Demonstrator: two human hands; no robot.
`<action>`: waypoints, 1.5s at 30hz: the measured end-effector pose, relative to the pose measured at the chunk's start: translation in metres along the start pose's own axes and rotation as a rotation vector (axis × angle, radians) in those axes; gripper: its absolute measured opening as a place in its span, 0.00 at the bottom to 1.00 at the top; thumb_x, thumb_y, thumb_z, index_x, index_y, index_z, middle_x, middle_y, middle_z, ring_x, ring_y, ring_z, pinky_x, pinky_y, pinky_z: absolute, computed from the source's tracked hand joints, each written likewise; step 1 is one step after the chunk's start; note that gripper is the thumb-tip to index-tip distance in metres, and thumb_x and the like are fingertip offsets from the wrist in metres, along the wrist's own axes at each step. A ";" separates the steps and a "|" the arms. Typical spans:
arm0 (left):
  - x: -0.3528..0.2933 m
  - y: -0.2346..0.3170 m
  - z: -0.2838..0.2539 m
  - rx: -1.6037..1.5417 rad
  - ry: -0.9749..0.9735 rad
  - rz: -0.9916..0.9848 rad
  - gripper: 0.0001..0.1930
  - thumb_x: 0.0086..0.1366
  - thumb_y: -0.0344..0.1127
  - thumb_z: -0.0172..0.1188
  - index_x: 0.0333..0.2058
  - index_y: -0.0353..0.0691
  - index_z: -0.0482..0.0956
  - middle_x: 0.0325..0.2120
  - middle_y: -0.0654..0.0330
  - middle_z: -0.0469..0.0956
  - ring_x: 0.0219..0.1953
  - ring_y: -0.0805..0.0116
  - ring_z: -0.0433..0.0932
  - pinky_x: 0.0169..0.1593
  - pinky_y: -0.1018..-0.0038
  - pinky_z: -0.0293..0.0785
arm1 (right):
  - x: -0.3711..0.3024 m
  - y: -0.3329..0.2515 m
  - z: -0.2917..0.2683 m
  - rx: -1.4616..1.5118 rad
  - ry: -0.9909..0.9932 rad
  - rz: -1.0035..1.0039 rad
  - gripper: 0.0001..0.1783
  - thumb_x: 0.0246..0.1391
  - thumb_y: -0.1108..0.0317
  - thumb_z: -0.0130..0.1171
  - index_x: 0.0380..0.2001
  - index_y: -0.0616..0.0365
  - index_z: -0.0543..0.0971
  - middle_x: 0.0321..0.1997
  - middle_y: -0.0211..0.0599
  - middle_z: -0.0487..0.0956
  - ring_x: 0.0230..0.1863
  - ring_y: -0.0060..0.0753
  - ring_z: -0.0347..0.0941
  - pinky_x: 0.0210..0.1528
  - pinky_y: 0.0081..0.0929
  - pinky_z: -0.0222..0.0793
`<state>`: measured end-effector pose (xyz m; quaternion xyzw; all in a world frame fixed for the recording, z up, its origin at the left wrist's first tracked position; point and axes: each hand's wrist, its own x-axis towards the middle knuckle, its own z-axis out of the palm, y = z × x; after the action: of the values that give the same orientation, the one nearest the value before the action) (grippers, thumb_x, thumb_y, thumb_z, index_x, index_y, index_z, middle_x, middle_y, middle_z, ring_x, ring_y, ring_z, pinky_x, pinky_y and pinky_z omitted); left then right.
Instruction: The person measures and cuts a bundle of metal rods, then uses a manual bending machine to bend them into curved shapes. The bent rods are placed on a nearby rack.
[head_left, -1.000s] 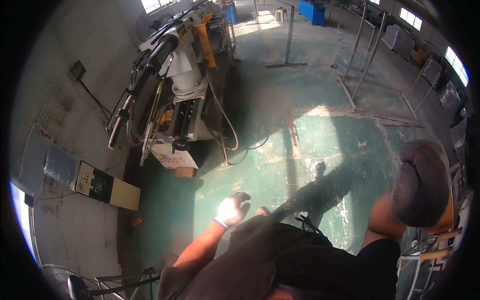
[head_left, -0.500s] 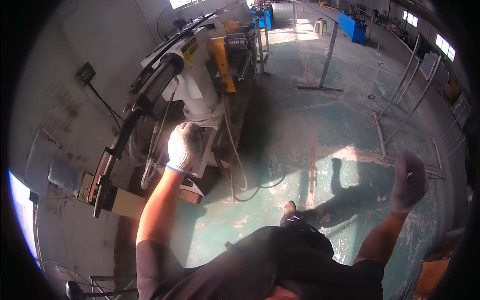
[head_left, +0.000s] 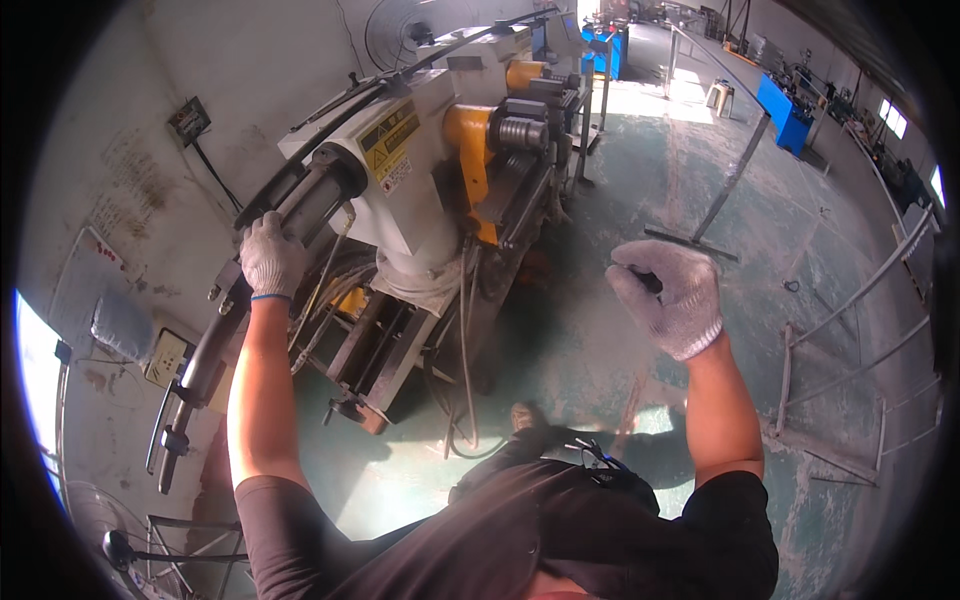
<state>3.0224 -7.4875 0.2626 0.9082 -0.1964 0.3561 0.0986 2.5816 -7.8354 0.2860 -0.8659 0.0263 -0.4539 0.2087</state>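
Note:
My left hand (head_left: 270, 262), in a white knitted glove, has its fingers curled over the dark metal shaft (head_left: 312, 205) on the near end of a large white machine (head_left: 400, 215), which has a yellow-orange arm (head_left: 470, 165). How far the fingers wrap round the shaft is hidden. My right hand (head_left: 678, 300), in a matching glove, hangs in the air above the floor, apart from the machine. Its fingers curl toward the thumb around a dark hollow, and I see no object in it. A slender rod (head_left: 180, 425) reaches down from the shaft's lower end.
Hoses (head_left: 470, 370) hang beside the machine's base to the floor. On the right stand a metal post (head_left: 735, 180) with a flat foot and a pipe frame (head_left: 790, 385). A blue cabinet (head_left: 783, 112) and a stool (head_left: 719, 98) are farther back. A black-framed stand (head_left: 190, 550) is at lower left.
My left hand has moved left and up onto the machine's shaft. My right hand has come in from the far right. The machine shows nearer and turned in the view.

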 end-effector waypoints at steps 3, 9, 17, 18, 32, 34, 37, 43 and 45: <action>0.034 0.005 0.028 0.018 -0.076 -0.143 0.17 0.74 0.44 0.61 0.51 0.40 0.86 0.48 0.41 0.89 0.53 0.37 0.87 0.58 0.45 0.82 | 0.056 0.037 0.043 0.054 -0.062 -0.097 0.08 0.57 0.72 0.77 0.39 0.59 0.88 0.33 0.46 0.89 0.33 0.49 0.89 0.38 0.37 0.84; 0.075 0.010 0.072 0.119 -0.135 -0.264 0.31 0.78 0.60 0.57 0.61 0.37 0.84 0.50 0.37 0.88 0.53 0.34 0.88 0.58 0.46 0.85 | 0.178 0.097 0.097 0.143 -0.102 -0.176 0.08 0.58 0.71 0.77 0.39 0.59 0.87 0.32 0.44 0.88 0.32 0.43 0.90 0.38 0.35 0.85; 0.078 0.007 0.082 0.249 -0.068 -0.333 0.27 0.77 0.58 0.59 0.57 0.40 0.87 0.53 0.45 0.86 0.57 0.37 0.83 0.61 0.46 0.81 | 0.377 0.174 0.249 0.175 -0.299 -0.308 0.14 0.66 0.53 0.69 0.43 0.51 0.89 0.37 0.40 0.91 0.40 0.41 0.90 0.49 0.37 0.86; 0.081 0.011 0.079 0.261 -0.141 -0.399 0.27 0.77 0.58 0.59 0.57 0.41 0.87 0.53 0.45 0.86 0.57 0.37 0.83 0.61 0.45 0.80 | 0.403 0.174 0.272 0.133 -0.376 -0.268 0.15 0.66 0.52 0.68 0.45 0.50 0.89 0.41 0.41 0.92 0.45 0.43 0.90 0.53 0.39 0.86; 0.087 0.048 0.080 0.293 -0.105 -0.585 0.16 0.76 0.50 0.61 0.50 0.46 0.85 0.49 0.49 0.85 0.57 0.41 0.81 0.59 0.46 0.76 | 0.605 0.192 0.553 -0.238 -1.150 -0.413 0.27 0.52 0.70 0.69 0.58 0.56 0.89 0.60 0.52 0.89 0.61 0.48 0.86 0.63 0.43 0.81; 0.072 0.033 0.078 0.365 -0.114 -0.588 0.15 0.76 0.48 0.61 0.51 0.47 0.85 0.50 0.50 0.85 0.56 0.41 0.81 0.59 0.45 0.76 | 0.603 0.176 0.560 -0.296 -1.194 -0.537 0.27 0.53 0.71 0.68 0.58 0.57 0.89 0.58 0.53 0.89 0.60 0.48 0.87 0.62 0.43 0.82; 0.087 0.042 0.080 0.350 -0.165 -0.633 0.15 0.75 0.48 0.60 0.51 0.47 0.85 0.50 0.50 0.85 0.56 0.41 0.81 0.58 0.45 0.76 | 0.600 0.188 0.571 -0.282 -1.042 -0.628 0.16 0.55 0.71 0.67 0.46 0.63 0.92 0.49 0.49 0.92 0.51 0.43 0.89 0.54 0.39 0.85; 0.089 0.044 0.085 0.325 -0.075 -0.588 0.14 0.74 0.48 0.61 0.49 0.48 0.85 0.48 0.51 0.85 0.56 0.42 0.82 0.58 0.46 0.76 | 0.632 0.206 0.541 0.732 -0.600 -0.175 0.10 0.70 0.64 0.66 0.46 0.58 0.87 0.33 0.39 0.86 0.33 0.37 0.83 0.37 0.38 0.79; 0.086 0.044 0.082 0.338 -0.074 -0.598 0.14 0.74 0.48 0.61 0.49 0.48 0.85 0.48 0.51 0.85 0.56 0.42 0.82 0.58 0.46 0.76 | 0.640 0.190 0.504 1.047 -0.472 -0.010 0.14 0.72 0.58 0.68 0.45 0.59 0.83 0.27 0.31 0.81 0.25 0.30 0.77 0.28 0.34 0.72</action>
<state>3.1108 -7.5782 0.2631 0.9414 0.1368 0.3056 0.0396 3.3865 -7.9888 0.4566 -0.7252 -0.2532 -0.2016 0.6078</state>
